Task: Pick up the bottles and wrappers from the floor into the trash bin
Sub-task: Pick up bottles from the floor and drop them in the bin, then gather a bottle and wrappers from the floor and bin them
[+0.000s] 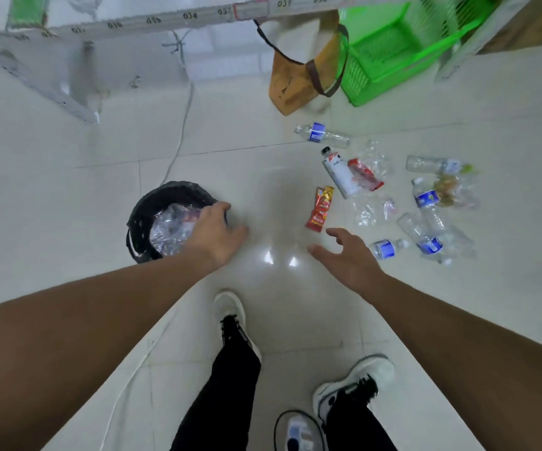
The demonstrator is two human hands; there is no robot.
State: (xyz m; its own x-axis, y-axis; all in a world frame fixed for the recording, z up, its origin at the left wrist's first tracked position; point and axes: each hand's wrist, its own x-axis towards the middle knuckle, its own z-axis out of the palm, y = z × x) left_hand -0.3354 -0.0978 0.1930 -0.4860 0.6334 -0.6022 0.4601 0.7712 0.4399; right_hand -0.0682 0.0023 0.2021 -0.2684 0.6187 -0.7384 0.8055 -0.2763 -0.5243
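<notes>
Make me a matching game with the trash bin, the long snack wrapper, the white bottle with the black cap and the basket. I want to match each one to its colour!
Things:
1. trash bin
2. long snack wrapper
3. white bottle
4. basket

Colours:
A. bright green
B. red and gold
C. black, with a black liner
D. white with a black cap

Pairs: 1-C, 2-B, 3-D, 4-A

Showing printed numbers 030, 031, 034, 035 and 036 along the white shelf edge (pixel 172 17), far beyond the fingertips; bottle labels too blurred for reading.
</notes>
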